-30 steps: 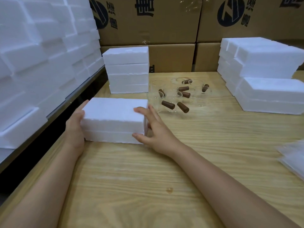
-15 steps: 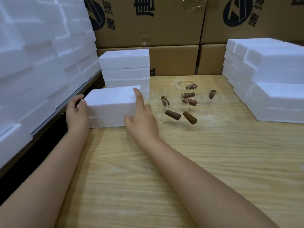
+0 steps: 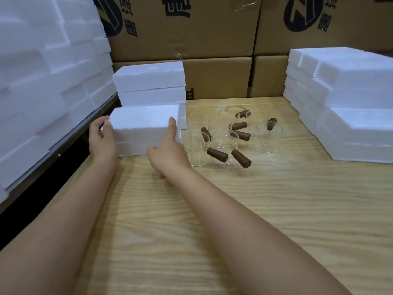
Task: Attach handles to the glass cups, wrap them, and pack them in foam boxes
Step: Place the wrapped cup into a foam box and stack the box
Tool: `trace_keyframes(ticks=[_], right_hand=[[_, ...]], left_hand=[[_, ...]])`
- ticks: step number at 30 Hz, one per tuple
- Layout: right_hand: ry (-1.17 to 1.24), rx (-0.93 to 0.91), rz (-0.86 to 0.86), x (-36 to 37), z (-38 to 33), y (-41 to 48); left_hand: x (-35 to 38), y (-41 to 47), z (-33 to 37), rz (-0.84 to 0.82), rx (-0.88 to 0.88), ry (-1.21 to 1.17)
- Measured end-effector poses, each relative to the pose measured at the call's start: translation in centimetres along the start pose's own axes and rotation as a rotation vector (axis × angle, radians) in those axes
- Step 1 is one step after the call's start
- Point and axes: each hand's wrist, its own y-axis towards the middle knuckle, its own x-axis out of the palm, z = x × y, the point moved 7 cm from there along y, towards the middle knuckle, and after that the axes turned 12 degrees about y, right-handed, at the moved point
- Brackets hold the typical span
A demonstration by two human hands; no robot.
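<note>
A closed white foam box (image 3: 144,122) lies on the wooden table (image 3: 234,209) at the back left, right in front of a stack of foam boxes (image 3: 148,77). My left hand (image 3: 102,141) holds its left end, thumb and fingers curled over the corner. My right hand (image 3: 170,152) presses the box's right end with its index finger straight up along the edge. Just to the right stands a cluster of several clear glass cups (image 3: 223,137) with brown cylindrical handles (image 3: 217,154); some cups lie tilted.
Foam boxes are piled high along the left wall (image 3: 42,81), past a dark gap at the table's left edge. More foam boxes (image 3: 348,103) are stacked at the right. Large cardboard cartons (image 3: 212,28) close off the back.
Both hands have slid the foam box away from me toward the back left, up against the stack of foam boxes. My right index finger now stands straight along the box's end.
</note>
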Motion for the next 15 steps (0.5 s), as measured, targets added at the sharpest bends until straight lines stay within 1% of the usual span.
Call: trace_keyframes(ticks=[5,8,10,12,15], right_hand=[[0.003,0.025,-0.025,0.2,-0.4,0.8],[0.106,0.043,-0.022,0.0,-0.7,0.9],[0.158,0.005,0.007,-0.3,-0.9,0.5],[0.174,-0.070,0.037,-0.4,-0.9,-0.4],[0.097,-0.183,0.094,-0.6,-0.8,-1.9]], left_hand=[[-0.1,0.5,-0.1,-0.028,0.003,0.093],[-0.1,0.2,0.3,-0.061,0.036,0.170],[-0.2,-0.1,0.9,-0.059,0.104,0.175],[-0.4,-0.6,1.4,-0.069,0.181,0.171],[-0.5,-1.4,1.1,-0.111,0.295,0.227]])
